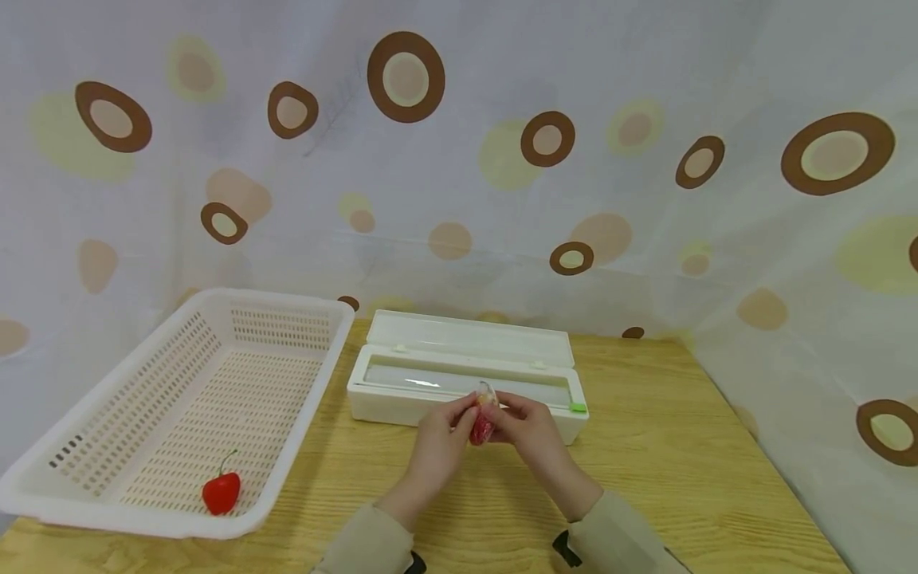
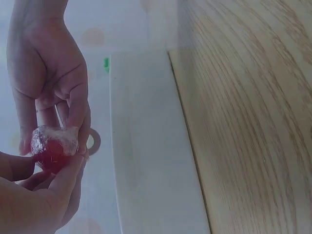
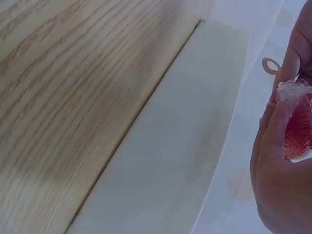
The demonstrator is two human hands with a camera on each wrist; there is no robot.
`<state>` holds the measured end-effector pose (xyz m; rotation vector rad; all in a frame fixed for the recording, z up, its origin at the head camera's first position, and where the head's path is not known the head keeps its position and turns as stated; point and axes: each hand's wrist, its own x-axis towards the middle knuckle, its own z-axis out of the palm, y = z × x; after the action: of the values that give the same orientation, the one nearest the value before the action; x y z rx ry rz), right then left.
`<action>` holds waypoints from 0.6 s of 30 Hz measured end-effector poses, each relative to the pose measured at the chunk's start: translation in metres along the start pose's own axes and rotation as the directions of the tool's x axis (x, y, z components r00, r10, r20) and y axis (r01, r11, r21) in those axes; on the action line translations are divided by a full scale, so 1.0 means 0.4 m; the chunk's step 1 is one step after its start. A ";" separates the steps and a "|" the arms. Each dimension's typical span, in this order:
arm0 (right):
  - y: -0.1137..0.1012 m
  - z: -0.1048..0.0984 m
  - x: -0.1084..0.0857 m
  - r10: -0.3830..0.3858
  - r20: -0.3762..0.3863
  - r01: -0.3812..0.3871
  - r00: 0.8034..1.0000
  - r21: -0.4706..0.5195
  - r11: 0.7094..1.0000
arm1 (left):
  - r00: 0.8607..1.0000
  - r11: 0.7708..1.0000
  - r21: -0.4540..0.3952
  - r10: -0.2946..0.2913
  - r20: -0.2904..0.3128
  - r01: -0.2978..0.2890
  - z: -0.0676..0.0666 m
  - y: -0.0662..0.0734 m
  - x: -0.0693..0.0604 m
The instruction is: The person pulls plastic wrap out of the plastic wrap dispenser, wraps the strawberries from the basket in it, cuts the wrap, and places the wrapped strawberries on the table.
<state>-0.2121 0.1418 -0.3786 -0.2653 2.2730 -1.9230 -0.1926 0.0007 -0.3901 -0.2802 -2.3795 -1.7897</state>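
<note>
Both hands meet in front of the long white box, holding a red fruit [image 1: 483, 425] in clear cling film, with a stem tip showing above it. My left hand [image 1: 440, 438] pinches it from the left side. From the other side my right hand [image 1: 532, 434] grips it with thumb and fingers. Crinkled film covers the red fruit [image 2: 54, 148] in the left wrist view. In the right wrist view the fruit [image 3: 298, 127] is partly cut off by the frame edge. Behind the hands, the cling film box [image 1: 390, 409] stands with its lid [image 1: 469, 335] up, a roll [image 1: 423, 381] inside.
A white plastic basket [image 1: 326, 383] stands on the left of the wooden table [image 1: 660, 446]. In its near corner lies a red cherry [image 1: 221, 493] with a green stem. A green tab [image 1: 578, 407] sits at the box's right end. A patterned curtain [image 1: 459, 159] hangs behind.
</note>
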 end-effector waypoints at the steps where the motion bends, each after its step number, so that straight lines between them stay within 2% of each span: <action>1: 0.001 0.002 0.001 -0.001 -0.007 0.001 1.000 0.003 1.000 | 1.000 1.000 0.011 0.008 -0.005 -0.008 0.001 0.001 -0.002; 5: 0.002 0.003 0.006 0.014 -0.038 -0.013 0.999 0.008 1.000 | 1.000 0.999 0.042 0.016 0.020 -0.016 0.006 0.013 -0.010; 9: 0.003 -0.005 0.009 0.026 -0.061 -0.026 0.998 -0.003 1.000 | 0.994 0.997 0.077 0.010 0.112 -0.019 0.013 0.026 -0.021; 13: 0.001 -0.026 0.006 0.034 -0.057 -0.037 0.998 -0.060 0.998 | 0.982 0.998 0.056 -0.022 0.186 0.012 0.014 0.029 -0.025; 15: -0.007 -0.041 0.000 0.037 -0.059 -0.042 0.998 -0.092 0.995 | 0.983 0.998 0.051 -0.033 0.183 0.024 0.008 0.024 -0.023; 18: -0.025 -0.074 -0.009 0.030 -0.092 -0.043 0.995 -0.139 0.989 | 0.990 0.998 0.061 -0.028 0.141 0.020 -0.013 0.012 -0.015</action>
<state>-0.2151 0.1695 -0.3637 -0.1549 2.4575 -1.7946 -0.1858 -0.0034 -0.3857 -0.3858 -2.5381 -1.7604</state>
